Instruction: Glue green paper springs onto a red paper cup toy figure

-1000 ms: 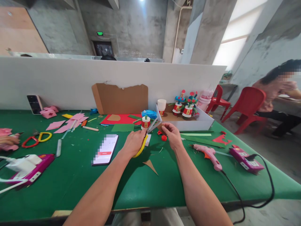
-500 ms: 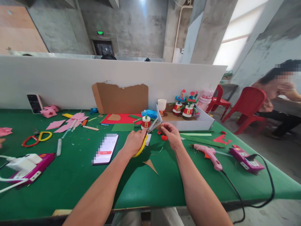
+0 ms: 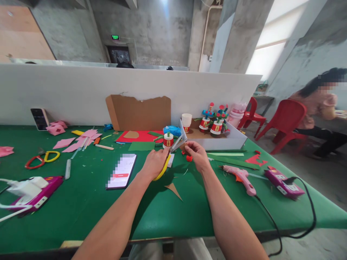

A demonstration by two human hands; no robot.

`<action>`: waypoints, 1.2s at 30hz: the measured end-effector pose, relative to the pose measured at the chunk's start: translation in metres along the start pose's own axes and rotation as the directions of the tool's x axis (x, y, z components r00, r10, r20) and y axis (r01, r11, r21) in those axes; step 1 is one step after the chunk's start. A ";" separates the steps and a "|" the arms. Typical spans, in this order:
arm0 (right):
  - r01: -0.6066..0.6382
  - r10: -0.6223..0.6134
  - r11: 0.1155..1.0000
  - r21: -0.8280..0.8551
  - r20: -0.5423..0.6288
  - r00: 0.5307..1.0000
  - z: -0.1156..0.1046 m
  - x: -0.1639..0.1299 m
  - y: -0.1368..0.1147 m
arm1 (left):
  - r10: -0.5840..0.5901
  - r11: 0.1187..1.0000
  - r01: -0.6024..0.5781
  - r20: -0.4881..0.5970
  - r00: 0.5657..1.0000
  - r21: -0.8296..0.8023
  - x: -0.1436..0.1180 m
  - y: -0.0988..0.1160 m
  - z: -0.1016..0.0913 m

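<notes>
My left hand (image 3: pixel 156 163) is closed round the yellow handles of a pair of scissors (image 3: pixel 163 169), whose blades point up and to the right. Between thumb and fingers, my right hand (image 3: pixel 197 155) pinches a small piece of brown cardboard (image 3: pixel 183 147) at the blade tips. Just behind the blades stands a red and white paper cup figure (image 3: pixel 168 140) with striped coil arms. A cut-off brown cardboard scrap (image 3: pixel 174 190) lies on the table below my hands. Small red pieces (image 3: pixel 189 158) lie beside my right hand.
A white box (image 3: pixel 225 144) with finished cup figures stands behind my right hand. A pink glue gun (image 3: pixel 241 177) and its cord lie at the right, near a purple power strip (image 3: pixel 284 185). A phone (image 3: pixel 121 171) lies left of my hands. A person (image 3: pixel 314 104) sits at far right.
My hands, the scissors and the cardboard look almost unmoved. The person at the far right has shifted an arm slightly.
</notes>
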State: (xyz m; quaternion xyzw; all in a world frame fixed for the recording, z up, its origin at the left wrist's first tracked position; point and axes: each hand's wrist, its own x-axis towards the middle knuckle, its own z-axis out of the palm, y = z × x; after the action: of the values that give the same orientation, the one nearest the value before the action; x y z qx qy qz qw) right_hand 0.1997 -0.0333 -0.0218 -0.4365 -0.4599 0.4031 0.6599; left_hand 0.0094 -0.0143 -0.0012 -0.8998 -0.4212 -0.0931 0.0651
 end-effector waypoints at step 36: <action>-0.002 0.002 1.000 0.012 -0.030 1.000 -0.003 0.000 -0.001 | -0.024 0.999 0.030 0.150 0.988 -0.032 -0.004 0.006 -0.017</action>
State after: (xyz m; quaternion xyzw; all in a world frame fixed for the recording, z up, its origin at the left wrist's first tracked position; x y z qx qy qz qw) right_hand 0.2029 -0.0342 -0.0215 -0.4393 -0.4469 0.3998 0.6689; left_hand 0.0098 -0.0244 0.0146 -0.8995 -0.4354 -0.0337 0.0165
